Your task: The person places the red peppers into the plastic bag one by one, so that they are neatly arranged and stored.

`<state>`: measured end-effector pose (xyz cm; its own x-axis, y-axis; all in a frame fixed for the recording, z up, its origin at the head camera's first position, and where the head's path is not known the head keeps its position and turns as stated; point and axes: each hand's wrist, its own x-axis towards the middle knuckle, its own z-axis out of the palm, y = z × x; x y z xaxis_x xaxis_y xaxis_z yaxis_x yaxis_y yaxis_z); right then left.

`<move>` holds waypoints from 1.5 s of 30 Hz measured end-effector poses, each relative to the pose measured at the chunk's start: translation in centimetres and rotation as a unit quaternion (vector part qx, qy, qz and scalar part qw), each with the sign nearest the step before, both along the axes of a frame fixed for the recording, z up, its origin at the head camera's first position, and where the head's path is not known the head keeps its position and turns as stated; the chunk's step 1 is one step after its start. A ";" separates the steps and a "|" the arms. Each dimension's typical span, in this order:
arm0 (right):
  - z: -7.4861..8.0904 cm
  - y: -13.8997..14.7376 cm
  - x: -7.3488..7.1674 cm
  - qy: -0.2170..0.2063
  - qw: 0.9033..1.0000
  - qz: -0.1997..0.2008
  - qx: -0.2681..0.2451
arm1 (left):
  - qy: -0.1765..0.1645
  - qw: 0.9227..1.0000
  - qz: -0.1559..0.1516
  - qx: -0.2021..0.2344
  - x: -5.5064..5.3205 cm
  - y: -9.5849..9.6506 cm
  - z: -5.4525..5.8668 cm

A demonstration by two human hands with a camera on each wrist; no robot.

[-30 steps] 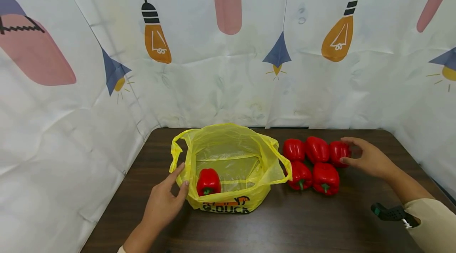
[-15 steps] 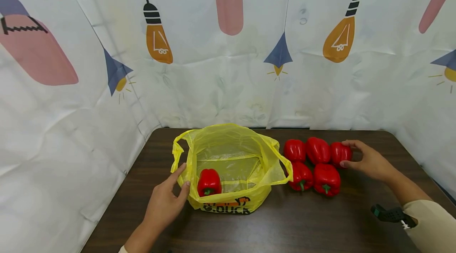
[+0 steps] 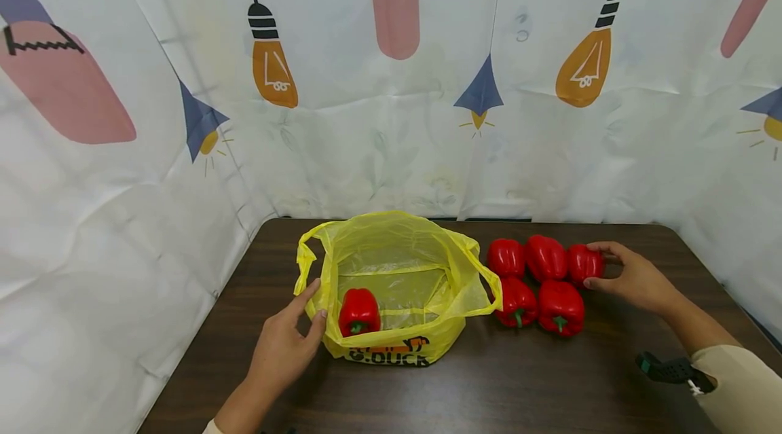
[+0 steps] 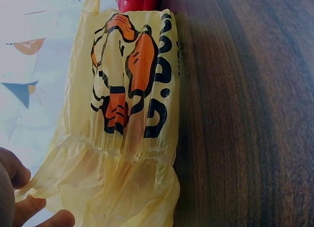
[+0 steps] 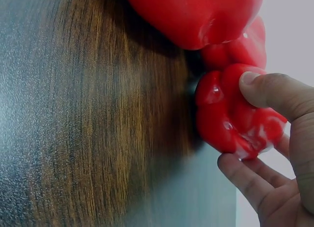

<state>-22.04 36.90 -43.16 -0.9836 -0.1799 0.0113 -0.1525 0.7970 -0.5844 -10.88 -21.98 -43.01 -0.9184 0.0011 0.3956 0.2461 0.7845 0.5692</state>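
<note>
A yellow plastic bag (image 3: pixel 442 339) stands with its mouth spread wide, a duck print on its front. One red bell pepper (image 3: pixel 358 312) lies inside, near the front left. My left hand (image 3: pixel 284 346) holds the bag's left edge; the left wrist view has the thin plastic (image 4: pixel 73 109) between thumb and fingers. To the right of the bag, several red bell peppers sit close together in two rows. My right hand (image 3: pixel 638 278) grips the far right bell pepper (image 3: pixel 584 264) of the back row. In the right wrist view, thumb and fingers are on opposite sides of this pepper (image 5: pixel 228 109).
Two front-row bell peppers (image 3: pixel 561 308) lie between the gripped one and me. The bag's right handle (image 3: pixel 491 284) overlaps the nearest peppers. A dark wooden table (image 3: pixel 519 386) carries everything, with a patterned white cloth (image 3: pixel 379 162) hanging behind and at both sides.
The thumb and fingers of my right hand have settled slightly closer around the far right bell pepper. My left hand and the bag keep their places; the head view has shifted a little.
</note>
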 end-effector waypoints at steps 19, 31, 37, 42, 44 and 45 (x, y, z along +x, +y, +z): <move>3.3 0.0 1.0 0.042 0.999 -0.006 0.013 | 0.000 1.000 0.001 -0.008 0.0 0.0 0.0; 5.7 -0.4 1.1 0.080 0.997 0.005 -0.001 | 0.007 1.000 -0.002 -0.006 -0.1 0.0 0.0; 6.7 -1.6 1.3 0.082 0.997 0.009 -0.005 | 0.004 1.000 -0.002 -0.006 -0.2 0.1 -0.1; 7.3 -2.7 1.5 0.077 0.997 0.015 -0.016 | 0.008 1.000 -0.001 -0.007 -0.2 0.1 -0.1; 7.6 -3.0 1.5 0.076 0.997 0.016 -0.021 | 0.006 1.000 0.000 -0.007 -0.2 0.1 -0.1; 7.7 -3.2 1.5 0.078 0.997 0.017 -0.023 | 0.005 1.000 0.000 -0.007 -0.2 0.0 0.0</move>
